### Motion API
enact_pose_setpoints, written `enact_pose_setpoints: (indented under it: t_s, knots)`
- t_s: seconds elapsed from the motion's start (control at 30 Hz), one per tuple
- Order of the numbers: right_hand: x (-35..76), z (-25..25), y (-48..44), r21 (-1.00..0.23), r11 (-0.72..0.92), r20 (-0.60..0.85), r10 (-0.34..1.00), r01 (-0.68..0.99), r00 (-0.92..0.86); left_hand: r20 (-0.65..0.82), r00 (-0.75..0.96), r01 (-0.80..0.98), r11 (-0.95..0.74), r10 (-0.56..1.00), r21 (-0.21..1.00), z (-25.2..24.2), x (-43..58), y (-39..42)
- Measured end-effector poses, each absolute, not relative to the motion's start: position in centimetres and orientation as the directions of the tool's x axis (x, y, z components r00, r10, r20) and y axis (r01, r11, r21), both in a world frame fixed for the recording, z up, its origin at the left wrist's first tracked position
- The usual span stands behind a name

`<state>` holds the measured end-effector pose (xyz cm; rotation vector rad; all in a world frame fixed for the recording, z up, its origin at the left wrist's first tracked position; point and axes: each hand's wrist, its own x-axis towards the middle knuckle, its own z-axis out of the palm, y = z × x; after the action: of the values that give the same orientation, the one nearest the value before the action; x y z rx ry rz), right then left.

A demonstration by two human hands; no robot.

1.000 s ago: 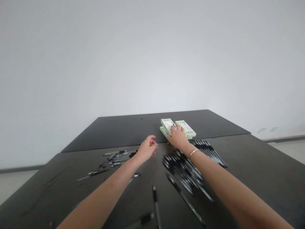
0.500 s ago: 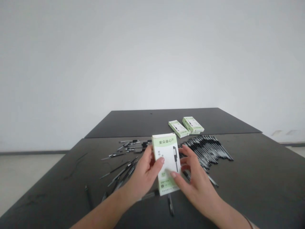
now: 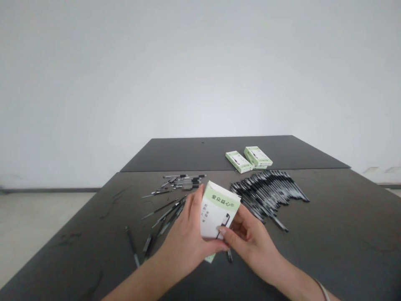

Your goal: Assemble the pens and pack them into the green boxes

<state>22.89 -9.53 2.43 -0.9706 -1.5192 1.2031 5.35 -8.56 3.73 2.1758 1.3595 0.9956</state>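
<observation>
A white and green pen box [image 3: 218,209] is held up over the dark table [image 3: 328,234], tilted, between both hands. My left hand [image 3: 188,240] wraps its fingers round the box's left side and bottom. My right hand [image 3: 247,240] grips the box's right side, thumb on its front face. Behind the box lies a neat pile of black pens [image 3: 269,192]. Loose black pens [image 3: 175,196] are scattered to the left of my hands.
Two more green and white boxes [image 3: 249,159] lie at the far side of the table, beyond the pen pile. A seam [image 3: 140,171] splits the table into two panels. A plain white wall stands behind, with pale floor at both sides.
My right hand took a box from the far stack and brought it near. Both hands now grip it, and it has tipped from upright to tilted. The view has shifted left.
</observation>
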Motion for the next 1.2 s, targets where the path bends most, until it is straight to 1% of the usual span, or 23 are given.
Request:
enact_pose_setpoints:
  t_s: [0.1,0.23,0.3,0.37,0.47,0.57,0.6,0.67,0.73,0.8,0.9,1.0,1.07,1.1,1.17,1.2]
  knots:
    - [23.8,3.3,-9.5,-0.974,0.219,0.197,0.945,0.057,-0.259,0.394,0.324,0.685,-0.501,0.860,0.529,3.5,5.2,-8.8]
    - [24.4,4.0,-9.1,-0.969,0.187,0.142,0.956,0.160,-0.258,0.375,0.427,0.745,-0.556,0.823,0.370,2.9,4.7,-8.8]
    - [24.2,3.9,-9.0,-0.968,0.165,0.107,0.953,0.191,-0.282,0.363,0.467,0.753,-0.578,0.806,0.314,2.6,4.4,-8.8]
    - [23.8,3.5,-9.2,-0.977,0.120,0.061,0.949,0.175,-0.308,0.355,0.496,0.755,-0.596,0.792,0.274,2.4,4.2,-8.9]
    - [23.4,2.7,-9.7,-0.994,0.036,0.002,0.947,0.101,-0.323,0.338,0.542,0.732,-0.630,0.769,0.258,2.1,3.8,-9.2]
    - [23.6,1.8,-10.1,-0.998,-0.040,-0.051,0.941,0.039,-0.333,0.287,0.588,0.697,-0.654,0.756,0.294,2.1,3.2,-9.6]
    - [23.8,1.5,-10.2,-0.999,-0.035,-0.047,0.945,0.042,-0.323,0.268,0.596,0.691,-0.654,0.757,0.308,2.1,3.0,-9.7]
    - [24.3,1.1,-10.3,-0.990,0.073,0.039,0.966,0.125,-0.255,0.240,0.614,0.680,-0.658,0.752,0.325,2.2,2.7,-9.9]
    - [24.9,0.9,-10.5,-0.932,0.239,0.195,0.965,0.274,-0.177,0.241,0.616,0.675,-0.660,0.750,0.329,2.3,2.5,-10.1]
    - [25.6,0.9,-10.6,-0.852,0.340,0.291,0.940,0.398,-0.179,0.250,0.606,0.681,-0.655,0.755,0.328,2.3,2.6,-10.2]
    - [27.0,1.1,-10.0,-0.794,0.363,0.301,0.932,0.487,-0.204,0.216,0.588,0.708,-0.625,0.780,0.329,2.2,2.8,-10.1]
    - [28.8,1.0,-8.4,-0.712,0.310,0.322,0.941,0.630,-0.100,0.165,0.576,0.734,-0.595,0.801,0.327,2.1,3.0,-9.8]
    - [29.7,0.6,-7.3,-0.572,0.235,0.291,0.954,0.786,-0.073,0.158,0.575,0.738,-0.592,0.803,0.324,2.2,3.1,-9.6]
    - [30.0,0.3,-6.8,-0.482,0.196,0.243,0.966,0.854,-0.084,0.160,0.575,0.737,-0.593,0.802,0.323,2.3,3.2,-9.6]
    - [30.1,-0.5,-6.2,-0.315,0.141,0.125,0.986,0.939,-0.106,0.172,0.579,0.733,-0.601,0.797,0.318,2.5,3.4,-9.5]
    - [29.9,-0.9,-6.0,-0.257,0.128,0.078,0.991,0.958,-0.112,0.176,0.580,0.732,-0.604,0.795,0.315,2.5,3.5,-9.4]
